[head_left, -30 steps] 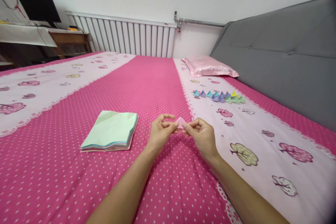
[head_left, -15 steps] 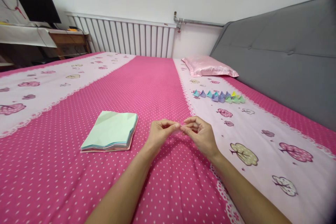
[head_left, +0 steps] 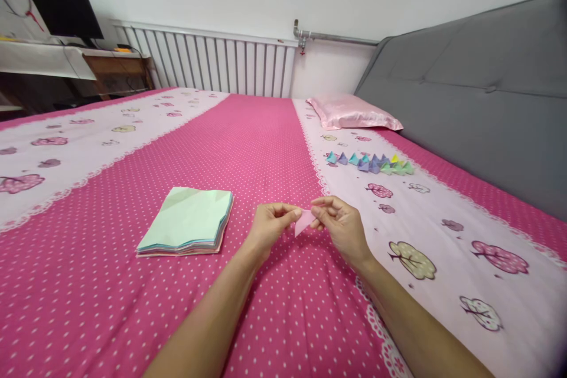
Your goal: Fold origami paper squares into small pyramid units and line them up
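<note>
A small folded piece of pink paper point(head_left: 303, 222) is held up above the bed, one pointed corner hanging down. My left hand point(head_left: 271, 225) pinches its left edge between thumb and forefinger. On the other side, my right hand point(head_left: 342, 225) is closed on its right end, thumb against fingers, hiding part of it. To the left of my hands lies a stack of coloured paper sheets point(head_left: 190, 217), pale green on top. Several small folded paper shapes point(head_left: 374, 162) in blue, purple, green and yellow stand in a group beyond my right hand.
A pink dotted bedspread point(head_left: 212, 147) with pale printed bands covers the bed. A pink pillow point(head_left: 354, 112) rests by the grey headboard point(head_left: 478, 88). Along the wall runs a white radiator point(head_left: 212, 62). A desk point(head_left: 117, 71) with a monitor point(head_left: 64, 12) stands at far left.
The pink paper has turned between my fingers, so its flat face and hanging point now show. My right hand has shifted slightly right; the stack and folded shapes stay put.
</note>
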A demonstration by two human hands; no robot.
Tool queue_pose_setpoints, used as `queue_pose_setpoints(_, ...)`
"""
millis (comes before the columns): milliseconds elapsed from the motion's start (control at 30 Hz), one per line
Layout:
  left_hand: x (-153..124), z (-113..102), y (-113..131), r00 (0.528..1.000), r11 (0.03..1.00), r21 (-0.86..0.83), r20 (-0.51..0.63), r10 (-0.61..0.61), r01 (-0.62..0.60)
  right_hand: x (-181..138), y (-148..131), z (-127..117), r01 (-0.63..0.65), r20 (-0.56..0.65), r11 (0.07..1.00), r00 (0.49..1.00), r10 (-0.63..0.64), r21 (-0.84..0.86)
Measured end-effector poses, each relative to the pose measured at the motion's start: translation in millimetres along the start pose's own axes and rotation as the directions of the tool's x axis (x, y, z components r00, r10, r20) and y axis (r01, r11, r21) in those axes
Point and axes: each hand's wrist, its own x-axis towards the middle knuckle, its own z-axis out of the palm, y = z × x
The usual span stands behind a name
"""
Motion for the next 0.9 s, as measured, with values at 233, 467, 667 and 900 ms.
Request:
queue_pose_setpoints(233,2.1,1.1,-4.6,0.996,0.979,-0.181,0.006,-0.094,0.094,2.1,5.9,-0.9,-0.092,-0.02,0.989,0.995,0.094,0.116)
queue_pose_setpoints(467,4.7,3.2,-5.2,0.992,0.921,-0.372,0.011,-0.124,0.119,-1.9,4.7,1.1,-0.035,0.004,0.997,0.999,0.036,-0.072)
queue_pose_setpoints(667,5.5,2.3,-6.1,0.99,0.931,-0.337,0.041,-0.137,0.143,-3.1,2.5,0.4,0.033,0.009,0.986,0.999,-0.032,-0.164)
queue_pose_setpoints(900,8.4,-1.1,-10.2,0.986,0.919,-0.357,0.041,-0.16,0.164,-1.4,-1.6,0.2,-0.009,0.096,1.0,0.995,0.01,-0.013)
